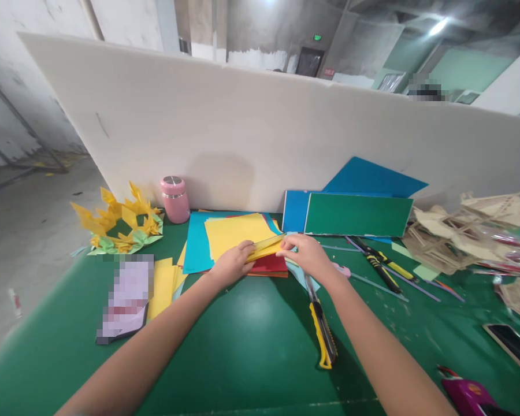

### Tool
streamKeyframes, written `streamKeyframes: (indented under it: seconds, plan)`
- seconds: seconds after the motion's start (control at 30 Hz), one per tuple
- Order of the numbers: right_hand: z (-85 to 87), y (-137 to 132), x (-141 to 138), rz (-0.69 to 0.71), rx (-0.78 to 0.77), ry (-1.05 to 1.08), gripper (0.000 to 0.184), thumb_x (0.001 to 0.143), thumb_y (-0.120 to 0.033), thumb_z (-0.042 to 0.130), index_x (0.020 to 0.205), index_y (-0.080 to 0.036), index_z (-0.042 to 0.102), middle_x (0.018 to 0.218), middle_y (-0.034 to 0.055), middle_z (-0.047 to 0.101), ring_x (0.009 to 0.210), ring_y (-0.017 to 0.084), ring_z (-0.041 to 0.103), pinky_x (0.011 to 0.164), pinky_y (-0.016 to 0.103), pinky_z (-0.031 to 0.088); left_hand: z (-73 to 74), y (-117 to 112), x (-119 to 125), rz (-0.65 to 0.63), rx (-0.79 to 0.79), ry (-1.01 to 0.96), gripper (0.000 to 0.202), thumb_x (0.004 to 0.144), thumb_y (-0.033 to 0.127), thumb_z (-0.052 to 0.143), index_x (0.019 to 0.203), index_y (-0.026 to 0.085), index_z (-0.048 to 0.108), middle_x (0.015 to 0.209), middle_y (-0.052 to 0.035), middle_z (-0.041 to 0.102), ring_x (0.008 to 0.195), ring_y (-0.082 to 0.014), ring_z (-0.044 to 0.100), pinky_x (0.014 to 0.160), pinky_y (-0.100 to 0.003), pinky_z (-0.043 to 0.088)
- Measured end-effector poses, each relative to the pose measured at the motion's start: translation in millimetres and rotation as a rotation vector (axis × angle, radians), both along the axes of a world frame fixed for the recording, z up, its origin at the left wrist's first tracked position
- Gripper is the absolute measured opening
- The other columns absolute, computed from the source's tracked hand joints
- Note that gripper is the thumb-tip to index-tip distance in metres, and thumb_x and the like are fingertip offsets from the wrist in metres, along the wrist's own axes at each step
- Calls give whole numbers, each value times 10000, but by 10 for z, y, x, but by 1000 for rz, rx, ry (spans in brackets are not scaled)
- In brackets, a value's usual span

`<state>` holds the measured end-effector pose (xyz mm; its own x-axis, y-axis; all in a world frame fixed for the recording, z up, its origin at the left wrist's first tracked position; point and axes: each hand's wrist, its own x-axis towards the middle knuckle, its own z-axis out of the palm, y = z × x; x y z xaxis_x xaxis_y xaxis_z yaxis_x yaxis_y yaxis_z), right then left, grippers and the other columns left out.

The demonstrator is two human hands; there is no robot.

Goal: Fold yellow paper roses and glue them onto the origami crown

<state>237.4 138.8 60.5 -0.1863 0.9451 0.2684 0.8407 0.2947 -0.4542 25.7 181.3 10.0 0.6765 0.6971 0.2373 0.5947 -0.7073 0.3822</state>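
A folded yellow paper strip lies across a stack of coloured sheets. My left hand is closed on its left end, with the fingertips on top of the fold. At the right end, my right hand pinches the paper's edge between thumb and fingers. Beneath the strip are a larger yellow sheet, a turquoise sheet and a red sheet. A yellow-and-black utility knife rests on the table below my right hand, its blade end toward the paper.
A yellow paper crown-like ring and a pink flask stand left, near a phone. A white board rises behind. Rightward are a green panel, more cutters, wooden pieces and a purple tool.
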Motion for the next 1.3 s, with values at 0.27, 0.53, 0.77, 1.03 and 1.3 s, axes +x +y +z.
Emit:
streamKeyframes:
  seconds: [0.27, 0.53, 0.77, 1.03, 1.3]
  plan:
    - [66, -14, -28, 14, 27, 0, 187, 838, -215, 568, 652, -200, 574, 709, 16, 648, 702, 174, 574, 650, 271, 390, -23, 12, 0, 40, -14, -49, 366, 802, 112, 517, 1153, 199, 570, 1247, -85, 577, 1049, -220, 625, 961, -368, 478]
    - [66, 13, -29, -11, 16, 4, 156, 812, -185, 546, 661, -196, 586, 698, 16, 661, 655, 165, 579, 616, 255, 393, 11, -11, 2, 50, -39, -46, 371, 791, 263, 632, 1145, 169, 573, 1263, -111, 580, 1101, -249, 606, 973, -373, 468]
    - [75, 8, -43, 8, 12, -36, 151, 843, -189, 515, 718, -200, 598, 722, 16, 674, 650, 163, 594, 592, 242, 387, 25, -7, 26, 59, -37, -53, 255, 897, 271, 476, 1087, 181, 620, 1201, -81, 626, 1017, -209, 645, 938, -349, 487]
    - [47, 62, -23, 71, 22, -124, 113, 815, -154, 570, 881, -214, 641, 916, 51, 714, 844, 207, 644, 713, 278, 438, 12, -1, 44, 61, -41, -49, 298, 908, 178, 397, 1027, 184, 670, 1161, -76, 648, 1023, -207, 640, 919, -331, 496]
    - [-2, 25, -41, -3, 60, -109, 148, 860, -117, 436, 888, -215, 544, 842, 54, 723, 707, 211, 680, 582, 252, 430, 115, -61, 52, 41, -137, -52, 296, 899, 285, 463, 1131, 183, 617, 1209, -95, 618, 1081, -234, 610, 972, -361, 457]
